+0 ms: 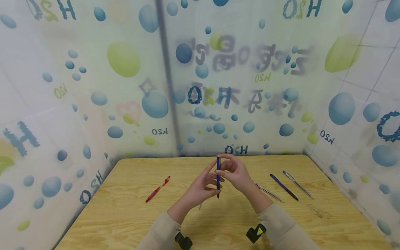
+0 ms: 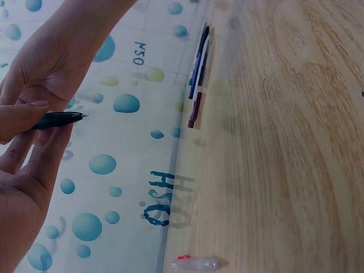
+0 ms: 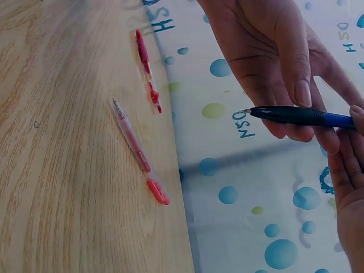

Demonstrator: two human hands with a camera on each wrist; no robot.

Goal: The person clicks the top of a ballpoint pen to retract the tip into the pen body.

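Observation:
A blue ballpoint pen (image 1: 218, 176) with a dark grip stands upright above the table, its metal tip pointing down. My left hand (image 1: 200, 187) pinches its lower part, with the thumb close to the tip and the fingers behind the barrel. Higher up, my right hand (image 1: 235, 172) holds the pen between thumb and fingers, the index finger reaching its top end. The dark grip of the blue pen (image 3: 290, 115) shows between both hands in the right wrist view. In the left wrist view the tip end of the blue pen (image 2: 60, 119) sticks out past the fingers.
On the wooden table (image 1: 125, 222), a red pen (image 1: 157, 189) lies to the left. A clear pen with red parts (image 3: 139, 153) is mostly hidden beneath the hands in the head view. Rightward lie a clear pen (image 1: 268, 191), a blue-and-black pen (image 1: 284, 187) and another clear pen (image 1: 298, 184).

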